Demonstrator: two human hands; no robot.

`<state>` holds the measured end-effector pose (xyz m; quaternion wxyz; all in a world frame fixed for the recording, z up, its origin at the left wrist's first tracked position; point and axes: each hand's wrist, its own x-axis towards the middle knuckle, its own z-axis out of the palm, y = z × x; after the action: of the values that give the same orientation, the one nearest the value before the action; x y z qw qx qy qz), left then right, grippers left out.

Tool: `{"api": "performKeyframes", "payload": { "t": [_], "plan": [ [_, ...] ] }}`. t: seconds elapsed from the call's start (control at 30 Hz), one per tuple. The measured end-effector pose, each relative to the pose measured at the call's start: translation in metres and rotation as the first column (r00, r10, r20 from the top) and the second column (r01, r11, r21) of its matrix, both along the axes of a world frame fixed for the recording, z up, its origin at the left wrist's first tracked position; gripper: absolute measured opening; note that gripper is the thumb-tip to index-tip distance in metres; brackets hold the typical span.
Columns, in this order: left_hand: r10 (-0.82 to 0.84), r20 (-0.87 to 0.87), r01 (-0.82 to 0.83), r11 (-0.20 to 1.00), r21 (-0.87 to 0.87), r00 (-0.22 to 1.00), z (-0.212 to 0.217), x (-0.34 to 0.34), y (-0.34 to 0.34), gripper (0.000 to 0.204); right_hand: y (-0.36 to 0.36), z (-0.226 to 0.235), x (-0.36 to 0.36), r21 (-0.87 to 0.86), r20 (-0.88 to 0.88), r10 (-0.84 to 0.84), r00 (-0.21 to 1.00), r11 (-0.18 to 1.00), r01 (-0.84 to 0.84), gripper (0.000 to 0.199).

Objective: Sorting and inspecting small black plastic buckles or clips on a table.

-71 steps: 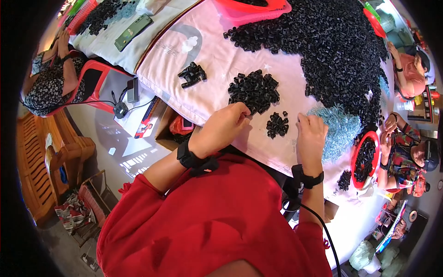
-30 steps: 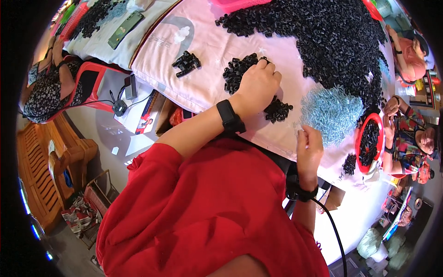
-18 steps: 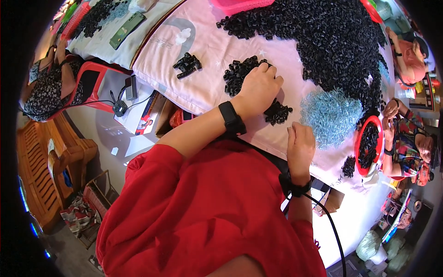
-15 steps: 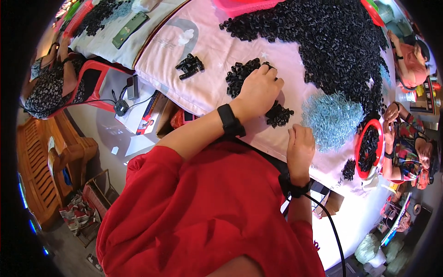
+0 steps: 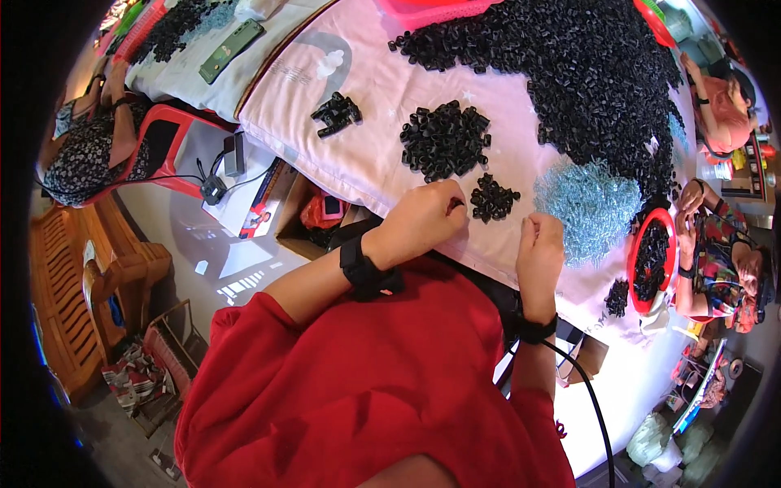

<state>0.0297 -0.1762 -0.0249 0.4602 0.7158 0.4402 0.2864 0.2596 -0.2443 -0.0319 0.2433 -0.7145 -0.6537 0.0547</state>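
My left hand (image 5: 419,218) is closed at the table's near edge, with a small black plastic piece (image 5: 456,204) showing between thumb and fingers. Just beyond it lies a round pile of small black plastic pieces (image 5: 445,142). A smaller pile of dark pieces (image 5: 494,198) sits between my two hands. My right hand (image 5: 540,254) is held upright with its fingertips pinched together; what they hold, if anything, is hidden. Beside it spreads a heap of clear bluish small pieces (image 5: 587,210).
A large heap of black pieces (image 5: 602,81) covers the far right of the pink cloth (image 5: 366,163). A red basin (image 5: 672,264) stands at right near a co-worker's hands (image 5: 687,232). Black clips (image 5: 336,115) and a green phone (image 5: 232,52) lie left. A black cable (image 5: 587,382) trails from my right wrist.
My left hand has drawn back toward me from the round black pile, now with a black piece in its fingers, uncovering the pile. My right hand has shifted slightly right.
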Motion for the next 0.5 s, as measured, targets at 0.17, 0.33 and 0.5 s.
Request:
{"api": "performKeyframes", "payload": {
  "t": [0.17, 0.33, 0.5],
  "plan": [
    [0.064, -0.117, -0.056, 0.996, 0.069, 0.991, -0.012, 0.016, 0.008, 0.024, -0.007, 0.004, 0.019, 0.204, 0.004, -0.06, 0.998, 0.977, 0.058, 0.018],
    [0.106, -0.135, -0.09, 0.988, 0.125, 0.985, -0.011, 0.034, 0.013, 0.027, -0.024, 0.01, 0.019, 0.206, -0.086, -0.112, 0.99, 0.97, 0.127, 0.018],
    [0.094, -0.14, -0.071, 0.984, 0.162, 0.986, -0.01, 0.044, 0.015, 0.027, -0.04, 0.005, 0.015, 0.012, -0.358, -0.188, 0.915, 0.978, 0.206, 0.015]
  ]
}}
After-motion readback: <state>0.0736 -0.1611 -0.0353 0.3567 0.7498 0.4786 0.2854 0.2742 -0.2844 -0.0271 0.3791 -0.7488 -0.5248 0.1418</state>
